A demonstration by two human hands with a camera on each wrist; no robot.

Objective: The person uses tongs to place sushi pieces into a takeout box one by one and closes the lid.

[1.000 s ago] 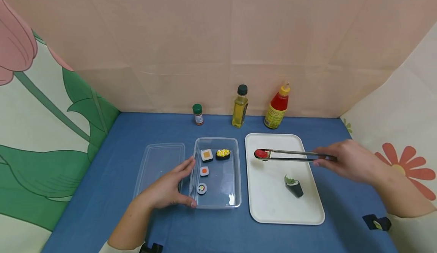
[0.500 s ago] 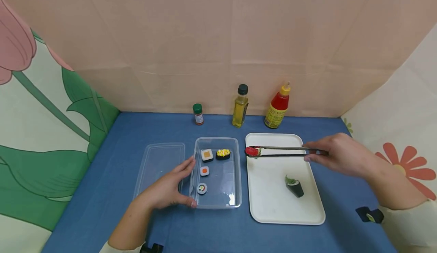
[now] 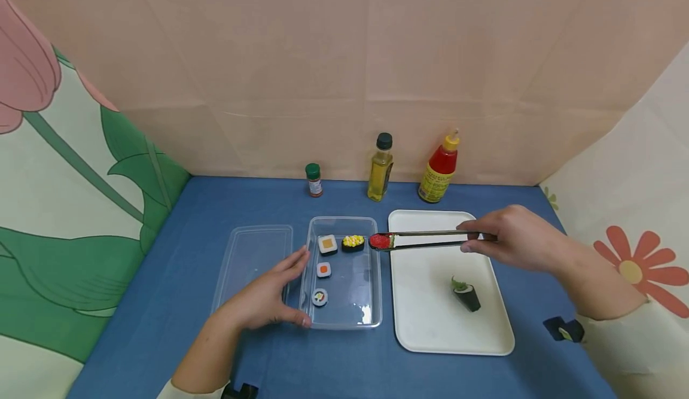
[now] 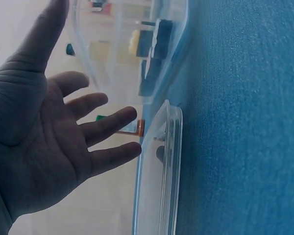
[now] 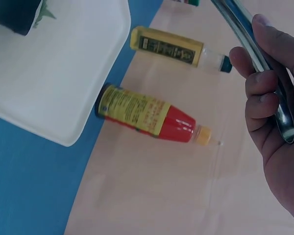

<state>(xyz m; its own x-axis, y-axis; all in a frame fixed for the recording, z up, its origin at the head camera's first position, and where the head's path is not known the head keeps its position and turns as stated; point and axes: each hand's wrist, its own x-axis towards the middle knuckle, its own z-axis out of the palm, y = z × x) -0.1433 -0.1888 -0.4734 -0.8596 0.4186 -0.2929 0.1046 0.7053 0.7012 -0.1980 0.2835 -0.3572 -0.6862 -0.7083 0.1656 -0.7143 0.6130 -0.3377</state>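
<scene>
- The red-topped sushi piece (image 3: pixel 381 241) is pinched at the tip of the metal tongs (image 3: pixel 425 240), above the right rim of the clear container (image 3: pixel 371 321), between the container and the white tray (image 3: pixel 430 327).
- The right hand (image 3: pixel 511 237) holds the tongs at their far end, its fingers (image 5: pixel 258 93) curled round the metal arms and squeezing them together.
- Inside the container lie four other pieces: a yellow-topped one (image 3: pixel 352 243) just beside the red one, a square white piece with a tan centre (image 3: pixel 327 244), a small one with an orange centre (image 3: pixel 323 269), and a round roll (image 3: pixel 320 297).
- The left hand (image 3: pixel 264 300) rests against the container's left wall, fingers (image 4: pixel 105 127) straight and spread, grasping nothing; its thumb reaches the near corner.
- The clear lid (image 3: pixel 253 255) lies flat on the blue surface (image 3: pixel 161 303), partly under that hand.
- On the tray a dark cone-shaped roll with green leaf (image 3: pixel 465 294) lies on its side, well apart from the tongs.
- At the back of the surface stand a small green-capped shaker (image 3: pixel 314 180), an oil bottle (image 3: pixel 380 168) and a red sauce bottle (image 3: pixel 438 173).
</scene>
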